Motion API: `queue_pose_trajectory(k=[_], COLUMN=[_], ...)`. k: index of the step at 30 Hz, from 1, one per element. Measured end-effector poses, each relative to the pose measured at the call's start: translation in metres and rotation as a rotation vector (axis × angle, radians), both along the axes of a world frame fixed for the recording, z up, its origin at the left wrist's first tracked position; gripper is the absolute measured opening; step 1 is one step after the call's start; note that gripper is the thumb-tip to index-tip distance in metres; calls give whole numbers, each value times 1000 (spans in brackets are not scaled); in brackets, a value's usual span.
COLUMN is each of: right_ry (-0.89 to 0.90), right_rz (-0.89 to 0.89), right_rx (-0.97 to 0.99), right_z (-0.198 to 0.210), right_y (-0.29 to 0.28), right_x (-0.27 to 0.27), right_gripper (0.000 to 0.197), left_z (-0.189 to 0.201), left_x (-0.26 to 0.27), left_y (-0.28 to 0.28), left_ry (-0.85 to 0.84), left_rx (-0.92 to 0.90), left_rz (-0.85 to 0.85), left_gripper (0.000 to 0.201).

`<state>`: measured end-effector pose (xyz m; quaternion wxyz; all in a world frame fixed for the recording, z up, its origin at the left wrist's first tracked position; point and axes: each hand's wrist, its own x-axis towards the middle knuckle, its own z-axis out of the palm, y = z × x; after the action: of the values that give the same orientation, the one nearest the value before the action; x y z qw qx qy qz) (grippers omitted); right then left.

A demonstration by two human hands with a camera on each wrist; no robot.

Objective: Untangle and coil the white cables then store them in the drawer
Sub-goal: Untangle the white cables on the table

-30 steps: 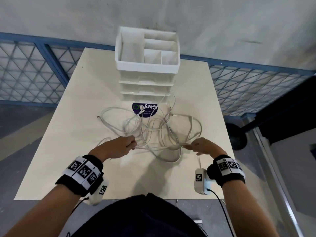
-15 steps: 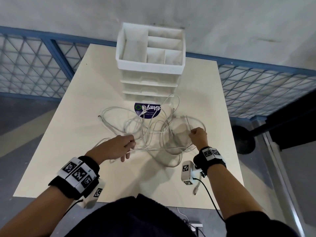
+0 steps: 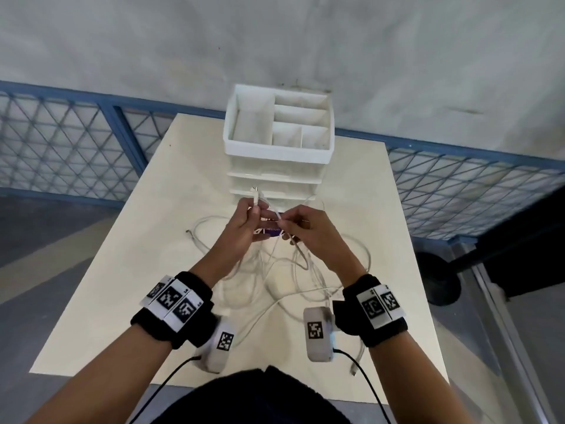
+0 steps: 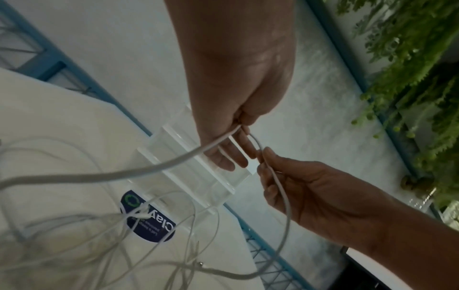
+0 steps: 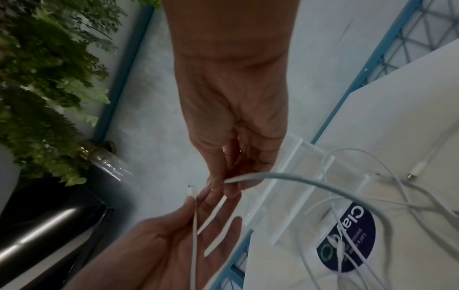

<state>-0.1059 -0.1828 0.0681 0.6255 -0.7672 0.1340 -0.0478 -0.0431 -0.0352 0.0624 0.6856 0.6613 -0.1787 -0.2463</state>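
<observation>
Starting at the near bench (image 3: 91,301) edge, one cable end hangs just past the right corner, and bare bench lies open to the left and right of the tangle. The white cables (image 3: 293,270) lie heaped mid-bench in loose loops. Above them, the left hand (image 3: 244,228) pinches one cable below its plug between thumb and forefinger, the other fingers (image 4: 231,157) loosely extended. The right hand (image 3: 308,231) pinches the same cable close beside it, fingers curled round the strand. Beyond, the drawer unit (image 3: 276,154) stands at the far edge, drawers closed, with a round sticker (image 4: 149,217) lying before it.
</observation>
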Motion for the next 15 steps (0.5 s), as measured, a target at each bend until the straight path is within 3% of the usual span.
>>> queue_pose_trajectory(k=[9,15], right_ry=[1,50], right_rz=[63,133], right_rx=[79,94], right_z=[-3,-5], right_y=[25,39], right_x=[-5,-7], right_gripper=[7,15], left_z=[3,14], left_x=[-9,-11], left_y=[7,11], left_ry=[159,314], left_rx=[-141,-271], left_rz=[62,9], left_gripper=[23,27])
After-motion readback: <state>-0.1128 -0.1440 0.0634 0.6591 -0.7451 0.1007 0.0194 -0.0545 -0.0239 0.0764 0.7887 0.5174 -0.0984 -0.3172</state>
